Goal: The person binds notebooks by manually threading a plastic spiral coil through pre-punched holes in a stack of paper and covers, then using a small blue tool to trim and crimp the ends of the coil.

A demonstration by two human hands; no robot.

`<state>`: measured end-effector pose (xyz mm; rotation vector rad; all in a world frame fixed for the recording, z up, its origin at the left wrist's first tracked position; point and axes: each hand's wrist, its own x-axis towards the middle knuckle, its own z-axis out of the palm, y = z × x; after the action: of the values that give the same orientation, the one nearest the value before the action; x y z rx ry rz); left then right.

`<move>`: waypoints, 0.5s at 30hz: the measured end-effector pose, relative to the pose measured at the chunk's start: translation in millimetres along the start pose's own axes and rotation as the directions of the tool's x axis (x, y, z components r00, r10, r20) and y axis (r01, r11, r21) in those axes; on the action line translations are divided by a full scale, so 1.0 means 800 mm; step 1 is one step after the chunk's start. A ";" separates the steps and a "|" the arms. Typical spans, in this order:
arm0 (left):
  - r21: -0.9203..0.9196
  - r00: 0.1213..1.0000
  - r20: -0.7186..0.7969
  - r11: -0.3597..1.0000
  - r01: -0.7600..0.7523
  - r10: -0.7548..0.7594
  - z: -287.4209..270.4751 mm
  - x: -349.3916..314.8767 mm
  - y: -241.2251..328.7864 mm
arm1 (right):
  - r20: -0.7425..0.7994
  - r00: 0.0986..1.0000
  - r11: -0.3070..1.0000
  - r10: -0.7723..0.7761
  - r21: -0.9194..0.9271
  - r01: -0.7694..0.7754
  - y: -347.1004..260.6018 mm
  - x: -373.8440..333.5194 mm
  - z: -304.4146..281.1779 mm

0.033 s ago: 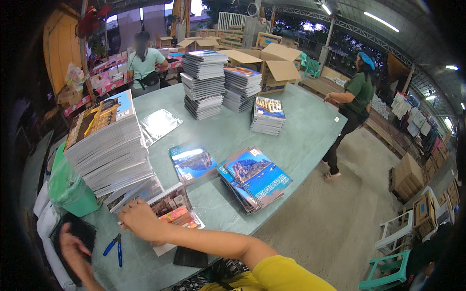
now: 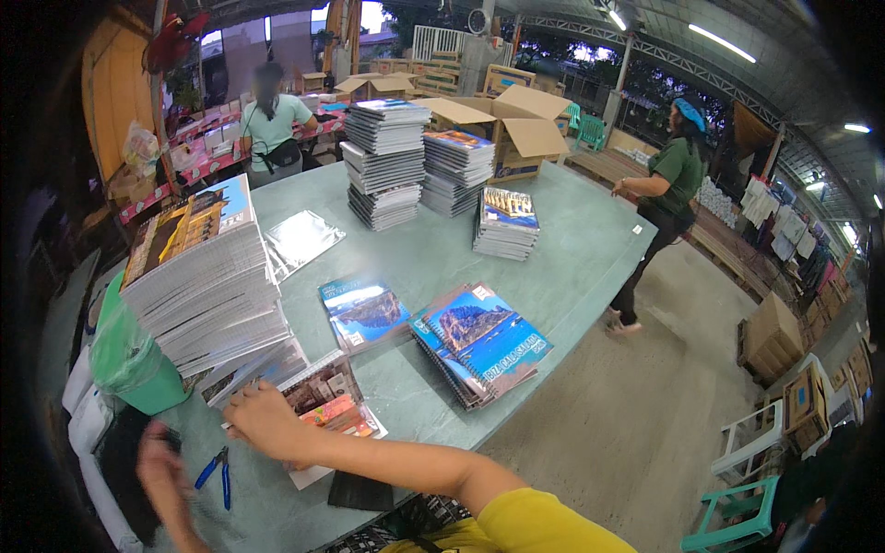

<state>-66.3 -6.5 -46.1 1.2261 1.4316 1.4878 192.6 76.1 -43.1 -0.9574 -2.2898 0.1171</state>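
Note:
My right hand (image 2: 263, 419) has its fingers curled down at the left edge of a spiral notebook (image 2: 339, 398) with a printed picture cover, which lies on the green table in front of me. The forearm crosses over the notebook's near part. Left of the pliers, my left hand (image 2: 164, 475) hangs near the table edge, blurred by motion, with its fingers hard to make out. Blue-handled pliers (image 2: 214, 476) lie between the two hands. A flat black item (image 2: 359, 490) sits partly under my right forearm.
A tall notebook stack (image 2: 207, 286) stands at the left beside a green bin (image 2: 152, 378) with a plastic liner. More notebooks (image 2: 484, 341) and stacks (image 2: 383, 166) occupy the table (image 2: 581, 230). Past them are an open carton (image 2: 525, 134) and two people (image 2: 277, 124) (image 2: 678, 175).
My left hand has moved right, toward the pliers, and is more blurred. My right hand stays at the notebook. The view has shifted slightly.

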 end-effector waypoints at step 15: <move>0.231 0.928 0.072 0.899 -0.373 0.366 0.162 -0.010 0.006 | 0.055 0.998 0.990 0.012 0.139 -0.019 0.024 0.009 -0.041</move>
<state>60.0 23.9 -51.7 1.7418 1.4485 1.5651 220.1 89.8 -19.3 -0.9100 -2.2898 0.3093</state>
